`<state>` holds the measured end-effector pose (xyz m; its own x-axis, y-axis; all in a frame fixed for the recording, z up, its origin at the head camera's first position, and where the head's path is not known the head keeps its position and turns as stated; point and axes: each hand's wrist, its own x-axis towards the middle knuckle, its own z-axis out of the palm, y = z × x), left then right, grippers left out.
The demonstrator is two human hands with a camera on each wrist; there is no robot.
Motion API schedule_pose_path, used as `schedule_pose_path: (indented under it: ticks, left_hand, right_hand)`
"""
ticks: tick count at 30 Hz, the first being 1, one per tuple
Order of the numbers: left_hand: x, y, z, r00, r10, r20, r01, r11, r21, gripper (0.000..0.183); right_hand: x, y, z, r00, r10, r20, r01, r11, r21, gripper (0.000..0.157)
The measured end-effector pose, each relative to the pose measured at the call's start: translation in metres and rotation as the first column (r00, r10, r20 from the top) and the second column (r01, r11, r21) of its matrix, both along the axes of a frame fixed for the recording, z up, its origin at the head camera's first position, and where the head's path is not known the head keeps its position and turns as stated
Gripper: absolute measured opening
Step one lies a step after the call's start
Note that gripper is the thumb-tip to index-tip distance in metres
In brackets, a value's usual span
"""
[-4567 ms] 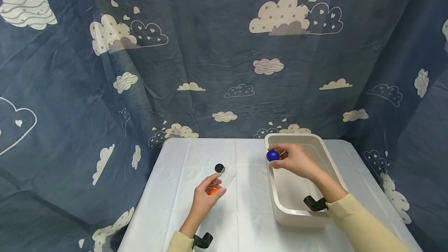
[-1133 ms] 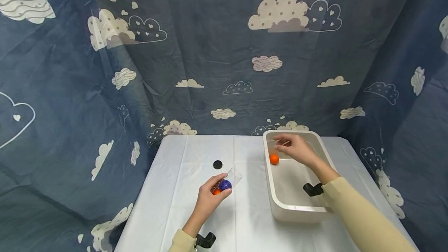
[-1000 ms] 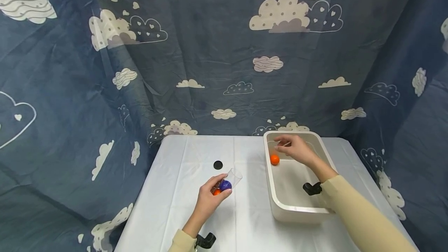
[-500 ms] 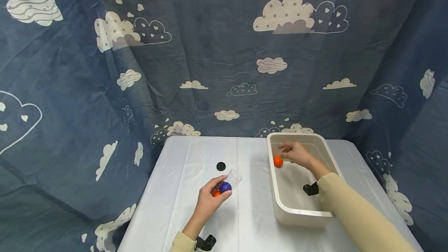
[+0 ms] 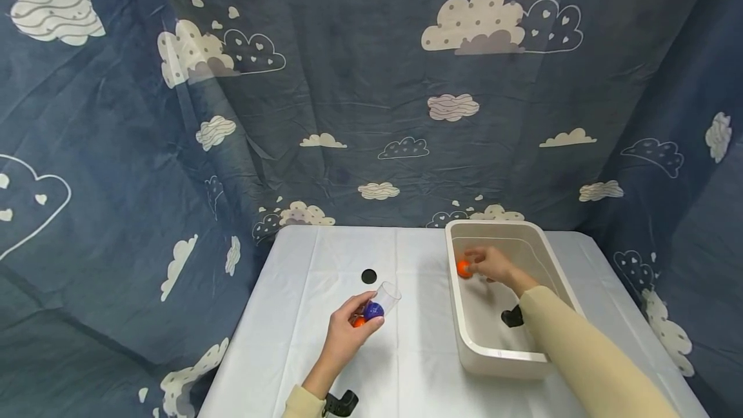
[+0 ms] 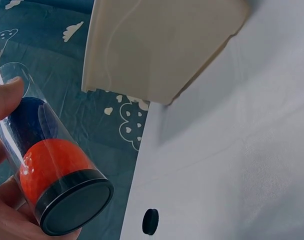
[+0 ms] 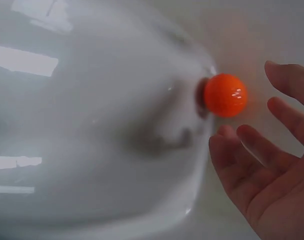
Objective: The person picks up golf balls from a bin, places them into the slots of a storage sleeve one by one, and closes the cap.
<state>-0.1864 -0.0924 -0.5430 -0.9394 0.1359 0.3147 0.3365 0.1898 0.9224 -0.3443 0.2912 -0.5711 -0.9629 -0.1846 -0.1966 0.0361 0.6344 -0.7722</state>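
My left hand (image 5: pixel 345 328) grips a clear plastic tube (image 5: pixel 387 295) tilted above the table. Inside it, a blue ball (image 6: pixel 34 120) sits on top of an orange ball (image 6: pixel 54 165), and a black cap (image 6: pixel 77 202) closes its lower end. The far end of the tube has no cap. My right hand (image 5: pixel 490 264) reaches down into the beige plastic bin (image 5: pixel 457 328). There, another orange ball (image 7: pixel 225 95) lies against the left wall. In the right wrist view the fingers spread around that ball, with gaps between them and it.
A loose black cap (image 5: pixel 368 276) lies on the white tablecloth (image 5: pixel 325 263), left of the bin and beyond my left hand. Behind the table hangs a dark blue curtain (image 5: pixel 348 82) with cloud prints. The bin's raised walls surround my right hand.
The blue ball, earlier in my right hand over the bin, is now in the tube. My right hand has since lowered to the orange ball in the bin. My left hand keeps holding the tube.
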Motion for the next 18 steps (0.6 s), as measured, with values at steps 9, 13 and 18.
schedule_pose_path:
  ticks: [9,13,18]
  left_hand:
    - [0.0,-0.001,-0.001,1.0,-0.01,0.009,0.01,1.0,0.012,0.047]
    - [0.0,-0.002,-0.002,1.0,-0.011,0.012,0.011,1.0,0.01,0.047]
    - [0.0,-0.002,-0.005,1.0,0.003,0.011,-0.003,1.0,0.0,0.047]
  right_hand:
    - [-0.004,-0.002,-0.017,0.991,0.112,-0.079,-0.1,0.985,0.14,0.056]
    - [-0.011,-0.001,-0.024,0.991,0.107,-0.08,-0.091,0.979,0.183,0.057]
    - [-0.015,0.0,-0.032,0.994,0.096,-0.051,-0.082,0.972,0.221,0.052]
